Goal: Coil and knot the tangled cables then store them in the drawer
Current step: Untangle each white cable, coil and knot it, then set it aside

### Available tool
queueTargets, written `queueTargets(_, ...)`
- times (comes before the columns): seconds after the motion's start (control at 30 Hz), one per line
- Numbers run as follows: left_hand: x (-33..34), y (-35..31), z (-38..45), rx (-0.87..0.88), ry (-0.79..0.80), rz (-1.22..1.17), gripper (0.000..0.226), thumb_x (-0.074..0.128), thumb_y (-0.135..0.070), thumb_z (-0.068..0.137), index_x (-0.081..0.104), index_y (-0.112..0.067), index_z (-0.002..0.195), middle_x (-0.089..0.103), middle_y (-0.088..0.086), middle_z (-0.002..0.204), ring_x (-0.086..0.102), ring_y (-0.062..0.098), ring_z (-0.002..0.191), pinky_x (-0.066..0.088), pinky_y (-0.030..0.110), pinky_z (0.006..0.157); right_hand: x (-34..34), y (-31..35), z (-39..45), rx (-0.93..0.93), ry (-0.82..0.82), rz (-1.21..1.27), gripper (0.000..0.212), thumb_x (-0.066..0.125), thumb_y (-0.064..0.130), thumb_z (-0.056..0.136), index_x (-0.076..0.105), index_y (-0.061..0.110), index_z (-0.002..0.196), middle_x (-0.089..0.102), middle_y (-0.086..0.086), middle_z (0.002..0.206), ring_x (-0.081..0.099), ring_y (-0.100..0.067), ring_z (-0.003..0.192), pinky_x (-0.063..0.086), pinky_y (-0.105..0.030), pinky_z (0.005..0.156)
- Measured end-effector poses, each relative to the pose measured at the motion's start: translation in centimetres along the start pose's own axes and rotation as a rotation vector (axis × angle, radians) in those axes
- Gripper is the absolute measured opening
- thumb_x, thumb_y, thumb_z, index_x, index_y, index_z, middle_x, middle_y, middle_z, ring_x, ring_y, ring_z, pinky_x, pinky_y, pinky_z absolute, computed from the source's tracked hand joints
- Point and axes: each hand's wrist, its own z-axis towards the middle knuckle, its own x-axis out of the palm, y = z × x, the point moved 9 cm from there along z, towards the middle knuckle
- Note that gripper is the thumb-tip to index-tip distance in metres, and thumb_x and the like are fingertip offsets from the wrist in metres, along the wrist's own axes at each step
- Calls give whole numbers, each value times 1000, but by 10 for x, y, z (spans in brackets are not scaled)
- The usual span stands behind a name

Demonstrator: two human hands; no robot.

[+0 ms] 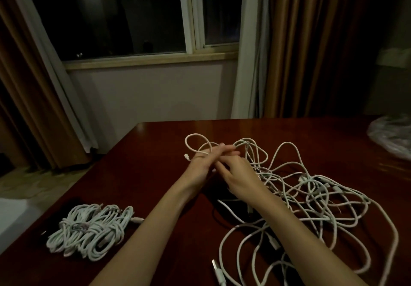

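Observation:
A loose tangle of white cables (311, 199) sprawls over the right half of the dark wooden table (138, 174). Both hands meet above the table's middle. My left hand (204, 158) has its fingers stretched out with one white cable (195, 143) looped around them; a small connector sticks out at its left. My right hand (235, 174) pinches the same cable just beside the left fingers. At the near left lies a pile of coiled, knotted white cables (91, 230). No drawer is in view.
A crumpled clear plastic bag (391, 136) sits at the table's far right. A USB plug (219, 272) lies near the front edge. Beyond the table are a window (124, 18), brown curtains (311, 40) and the floor at left.

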Motion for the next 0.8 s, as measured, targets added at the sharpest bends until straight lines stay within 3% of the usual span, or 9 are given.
queueTargets(0.07,1,-3,1,43,-33,91,42,41,-36,99,72,-8,106,72,8,111,65,19,110,49,33,97,-4,1,0,7,-29,8,28,48,22,100,70,9,109,67,1,114,64,-13,96,54,-34,85)
queueTargets(0.2,-9,-12,-2,119,-170,-19,56,29,-28,106,74,-12,77,75,9,100,68,21,103,49,33,93,-7,1,2,9,-63,-107,25,55,26,96,67,10,81,63,2,71,57,-9,61,52,-35,62)
queueTargets(0.3,-9,-12,-4,102,-235,-137,58,28,-30,106,56,-11,59,75,10,88,71,16,91,52,25,81,-11,7,1,-10,-142,-167,20,57,25,92,64,13,79,57,7,65,55,-8,60,51,-32,61)
queueTargets(0.37,-10,-11,-4,85,-280,-199,52,27,-32,106,41,-11,60,75,11,84,72,15,86,52,22,78,-13,12,1,-32,-178,-217,16,57,26,91,65,14,86,53,11,66,53,-8,65,47,-32,66)
queueTargets(0.47,-15,-7,-4,80,-316,-378,49,27,-33,106,35,-13,62,69,11,65,73,19,82,51,30,79,-15,15,-2,-45,-192,-248,22,59,31,89,66,19,106,56,12,87,56,-13,93,48,-40,85)
queueTargets(0.57,-22,-5,-4,68,-346,-456,49,28,-36,105,35,-13,62,46,0,47,70,17,70,52,26,72,-15,12,-3,-48,-150,-243,25,58,40,90,66,24,108,48,21,82,52,-9,95,44,-39,87)
queueTargets(0.67,-28,-3,-4,61,-373,-599,50,29,-38,105,35,-15,61,30,-4,42,49,10,45,53,28,69,-10,3,-1,-13,-50,-186,22,63,41,88,67,23,101,53,19,78,55,-7,86,44,-37,84)
queueTargets(0.8,-35,-7,-3,73,-333,-911,57,31,-39,105,36,-16,53,25,-7,39,26,5,35,35,17,41,-5,-6,0,21,26,-306,19,63,40,87,59,22,88,50,13,74,48,-10,82,37,-34,80)
